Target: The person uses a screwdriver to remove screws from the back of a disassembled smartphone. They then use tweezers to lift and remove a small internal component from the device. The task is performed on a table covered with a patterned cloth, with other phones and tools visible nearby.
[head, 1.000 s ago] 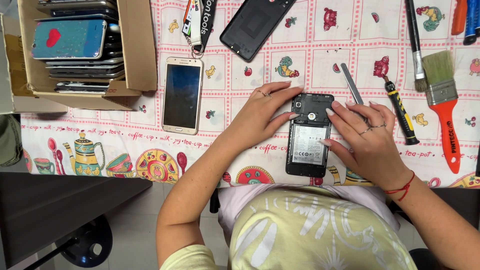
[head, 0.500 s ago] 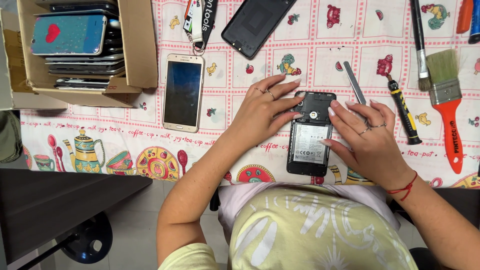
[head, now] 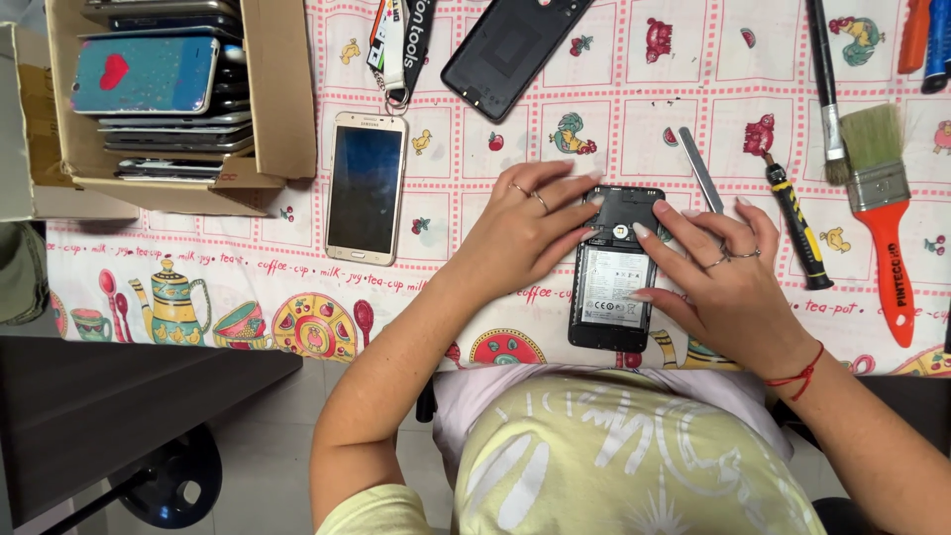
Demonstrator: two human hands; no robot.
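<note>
Both hands are resting on an opened phone [head: 614,277] that is lying back-up near the table's front edge, its battery with a pale label showing. The left hand [head: 520,233] is lying loosely spread, fingertips pressing the phone's upper left edge and gripping nothing. The right hand [head: 728,282] is also lying spread, with its forefinger touching the top of the phone's open back and the other fingers bracing the right side.

Just beyond the right hand, a thin grey pry tool [head: 700,168] is lying at a slant, and beside it a black-and-yellow screwdriver [head: 792,223]. Farther right, a brush [head: 877,198] with an orange handle is pointing toward the viewer, beside a slim dark-handled brush [head: 824,89].

Left of the phone, a white phone [head: 366,186] is lying screen-up; above it a lanyard [head: 401,45] is trailing off the top edge. A black back cover [head: 510,50] is lying aslant at the top.

Everything is sitting on a cloth [head: 178,287] printed with pink squares, roosters, fruit and teapots. At the far left, a cardboard box [head: 282,89] is holding a stack of phones, the top one in a blue case [head: 144,74] bearing a red heart. Below the table, grey floor and a dark chair base [head: 168,485] are showing.

The tools at the top right corner are being cut off by the frame, so their kind is staying unclear.
</note>
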